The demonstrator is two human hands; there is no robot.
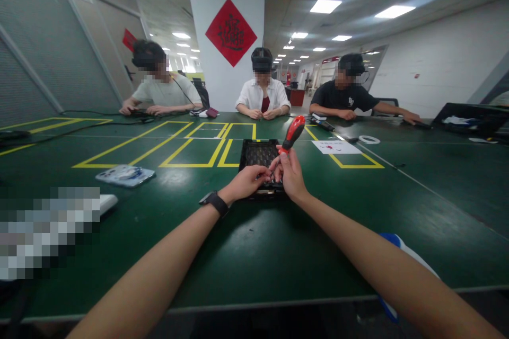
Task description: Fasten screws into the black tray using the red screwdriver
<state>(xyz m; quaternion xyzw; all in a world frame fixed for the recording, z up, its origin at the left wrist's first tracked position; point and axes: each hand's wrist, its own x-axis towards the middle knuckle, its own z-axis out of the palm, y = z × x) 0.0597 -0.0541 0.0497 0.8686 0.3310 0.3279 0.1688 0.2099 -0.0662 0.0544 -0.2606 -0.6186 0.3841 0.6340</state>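
Right hand [293, 176] held one tilted red screwdriver [293, 135] over one black tray [245, 154] on the tabletop [238, 259]; left hand [249, 181] bunched its fingers close by, whether gripping anything I couldn't tell

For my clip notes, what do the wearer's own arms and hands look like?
No sleeves show on the left forearm or right forearm. The left hand and right hand wear no gloves. A black, watch-like band circles the left wrist only.
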